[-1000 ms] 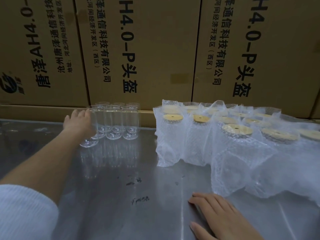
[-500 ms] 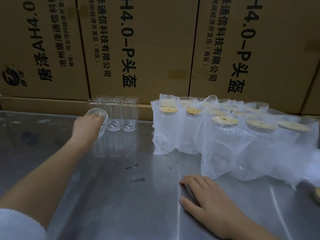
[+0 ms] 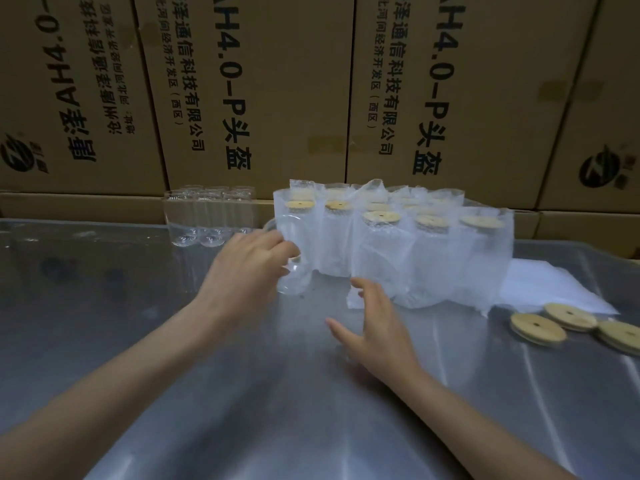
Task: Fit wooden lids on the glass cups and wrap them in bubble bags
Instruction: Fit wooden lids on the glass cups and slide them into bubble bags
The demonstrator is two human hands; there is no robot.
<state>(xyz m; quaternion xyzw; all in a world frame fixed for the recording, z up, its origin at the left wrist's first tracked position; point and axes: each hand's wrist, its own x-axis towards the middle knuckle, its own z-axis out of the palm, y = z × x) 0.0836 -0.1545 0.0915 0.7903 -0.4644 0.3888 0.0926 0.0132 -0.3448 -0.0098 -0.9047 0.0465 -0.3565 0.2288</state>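
Head view puts the clear, lidless glass cup (image 3: 292,271) at the centre of the steel table, upright or nearly so, gripped around its side by the left hand (image 3: 251,268) with fingers curled about the wall; it sits just in front of the leftmost wrapped cups, probably so that it lands within easy reach of both hands; the right hand (image 3: 375,327) hovers beside it, fingers spread and relaxed, holding nothing, seemingly ready to steady the cup or turn toward a lid; the round wooden lids with centre holes (image 3: 571,323) lie loose at the right edge of the table, near a flat stack of white bubble bags (image 3: 554,289), so both supplies sit on the right hand's side; behind stands the row of finished cups in white bubble bags (image 3: 398,244), each capped with a wooden lid, packed close together; further left the remaining bare glass cups (image 3: 207,216) cluster against the printed brown cardboard cartons (image 3: 263,91); the shiny metal table (image 3: 277,410) carries everything.
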